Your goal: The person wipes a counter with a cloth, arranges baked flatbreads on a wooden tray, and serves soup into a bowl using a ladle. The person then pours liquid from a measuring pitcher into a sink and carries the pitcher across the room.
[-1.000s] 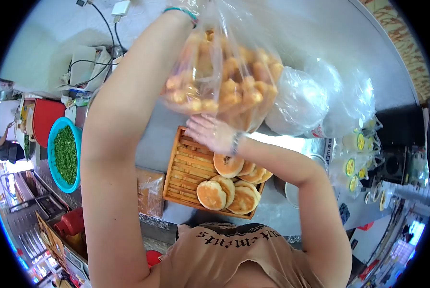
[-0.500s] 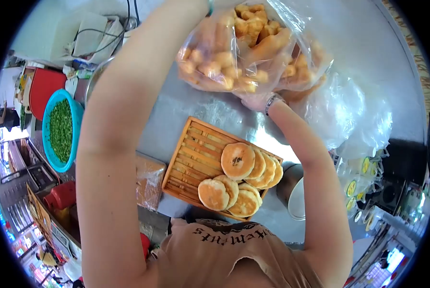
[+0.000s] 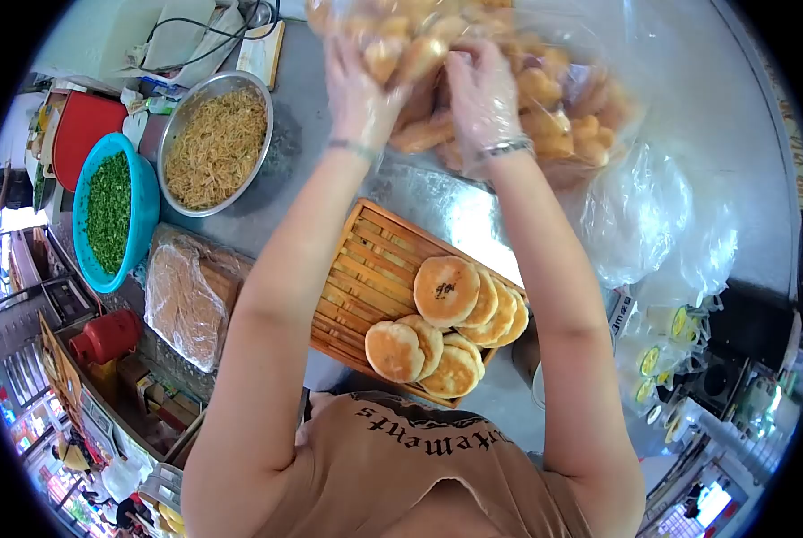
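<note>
Clear plastic gloves cover both of my hands at the top of the head view. My left hand (image 3: 363, 100) is closed around the left part of a clear plastic bag of golden fried dough sticks (image 3: 424, 61), blurred by motion. Close by on the right, my right hand (image 3: 488, 103) has its fingers curled onto the bag's plastic, with more dough sticks (image 3: 545, 90) beside and behind it. Exactly what its fingertips pinch is partly hidden. Below the hands lies a slatted bamboo tray (image 3: 358, 282) with several round browned flatbreads (image 3: 446, 291) on its right side.
A steel bowl of shredded food (image 3: 215, 148) and a turquoise basin of chopped greens (image 3: 108, 213) stand left. A plastic-wrapped brown block (image 3: 189, 300) lies below them. Clear plastic bags (image 3: 639, 215) hang or lie right, above lidded cups (image 3: 650, 361).
My left arm has swung back from the far top, bringing the left hand into view at the bag. My right hand has moved up, and the bag has shifted and spread.
</note>
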The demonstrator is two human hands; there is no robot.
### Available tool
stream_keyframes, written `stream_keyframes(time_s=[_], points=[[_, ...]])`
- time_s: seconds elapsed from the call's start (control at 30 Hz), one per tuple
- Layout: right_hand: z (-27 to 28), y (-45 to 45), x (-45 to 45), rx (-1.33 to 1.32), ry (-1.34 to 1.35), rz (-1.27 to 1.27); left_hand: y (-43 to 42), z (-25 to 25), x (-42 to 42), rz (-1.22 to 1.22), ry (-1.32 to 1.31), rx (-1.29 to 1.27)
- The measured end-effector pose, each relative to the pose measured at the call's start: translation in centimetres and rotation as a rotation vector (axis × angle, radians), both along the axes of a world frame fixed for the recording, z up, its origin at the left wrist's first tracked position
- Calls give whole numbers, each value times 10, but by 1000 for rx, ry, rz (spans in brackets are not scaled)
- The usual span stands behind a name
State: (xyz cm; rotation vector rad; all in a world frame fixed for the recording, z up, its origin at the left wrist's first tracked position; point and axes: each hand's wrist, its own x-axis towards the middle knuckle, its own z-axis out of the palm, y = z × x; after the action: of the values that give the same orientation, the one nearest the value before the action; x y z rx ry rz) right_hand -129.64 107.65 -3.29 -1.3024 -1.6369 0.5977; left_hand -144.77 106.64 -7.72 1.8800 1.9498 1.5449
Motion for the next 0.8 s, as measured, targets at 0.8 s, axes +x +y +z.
stream_keyframes(time_s=[0.8], points=[[6, -29, 141, 223, -711, -214, -6, 33, -34, 41, -233, -279]])
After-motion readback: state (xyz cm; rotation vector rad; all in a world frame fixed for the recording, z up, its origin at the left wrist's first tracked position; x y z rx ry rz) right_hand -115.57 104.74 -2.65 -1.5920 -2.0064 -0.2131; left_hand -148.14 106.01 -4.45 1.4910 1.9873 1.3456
